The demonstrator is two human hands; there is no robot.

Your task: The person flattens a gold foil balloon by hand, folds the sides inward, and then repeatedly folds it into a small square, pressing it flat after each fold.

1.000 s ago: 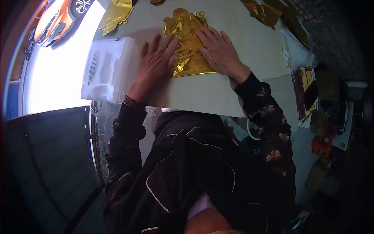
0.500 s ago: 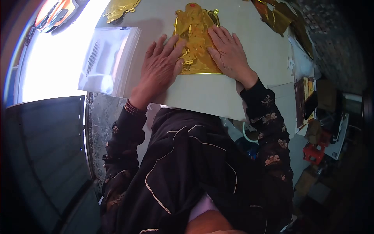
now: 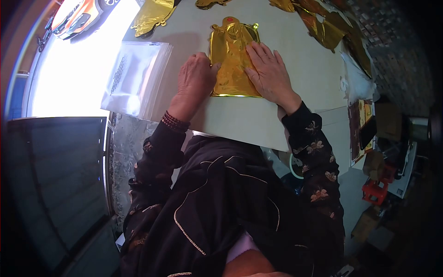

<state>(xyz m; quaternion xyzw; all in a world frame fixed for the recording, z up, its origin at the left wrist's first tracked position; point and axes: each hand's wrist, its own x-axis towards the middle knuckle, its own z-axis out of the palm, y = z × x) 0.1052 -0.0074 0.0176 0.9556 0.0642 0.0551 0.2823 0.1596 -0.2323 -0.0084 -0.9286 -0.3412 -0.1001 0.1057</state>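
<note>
A shiny gold foil piece (image 3: 230, 69) with a red dot near its rounded top lies flat on the pale table (image 3: 240, 115). My left hand (image 3: 196, 78) is at the foil's left edge, its fingers curled in and the thumb against the edge; whether it pinches the foil is hidden. Spread over the right part of the foil, my right hand (image 3: 272, 74) rests flat with its fingers apart. To the left of my left hand is a stack of clear plastic bags (image 3: 136, 78) with small print.
More gold foil pieces lie at the table's back left (image 3: 152, 16), back middle (image 3: 210, 3) and back right (image 3: 323, 27). White plastic (image 3: 357, 81) sits at the right edge. A red stool (image 3: 374, 190) stands on the floor at the right.
My left hand has drawn back from the foil's surface to its left edge, and its fingers have curled. The foil looks smoother. My right hand stays on it. The whole view has shifted slightly.
</note>
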